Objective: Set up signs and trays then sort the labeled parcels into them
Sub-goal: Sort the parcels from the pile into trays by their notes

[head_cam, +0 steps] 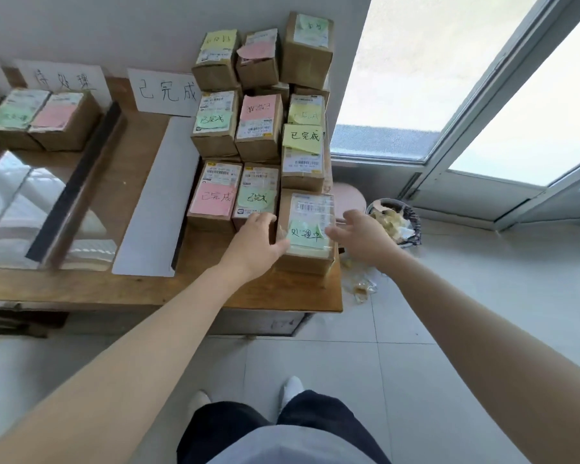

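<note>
At the table (pixel 114 289) end, left hand (pixel 258 239) and right hand (pixel 360 236) flank one green-noted parcel (pixel 307 237), fingers (pixel 336 234) apart.

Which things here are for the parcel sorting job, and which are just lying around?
For the job: stacked parcels, front parcel with green note, paper sign, white tray.
Just lying about: bin of scraps, wrapper on the floor, pink stool.

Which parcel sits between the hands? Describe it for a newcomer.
On the wooden table, find the block of cardboard parcels at its right end. The target parcel sits at the front right corner, between the left hand and right hand. Its green note reads 处理中; neighbours' read 已完成.
</note>
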